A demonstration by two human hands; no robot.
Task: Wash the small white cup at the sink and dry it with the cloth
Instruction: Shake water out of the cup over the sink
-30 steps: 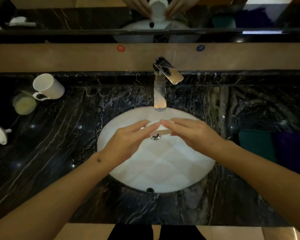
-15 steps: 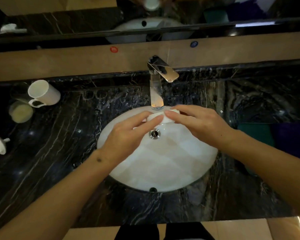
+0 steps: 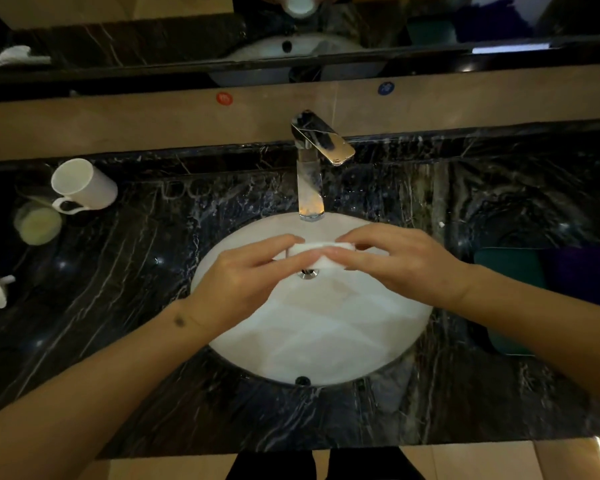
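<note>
Small white cup: over the white sink, below the faucet, above the drain. Left hand and right hand: each grip closed on cup from its side. Teal cloth: on dark marble surface, right of the sink.

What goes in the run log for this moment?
phase: washing | cup: held over sink, below tap | left hand: holds cup | right hand: holds cup | cloth: on counter
</note>
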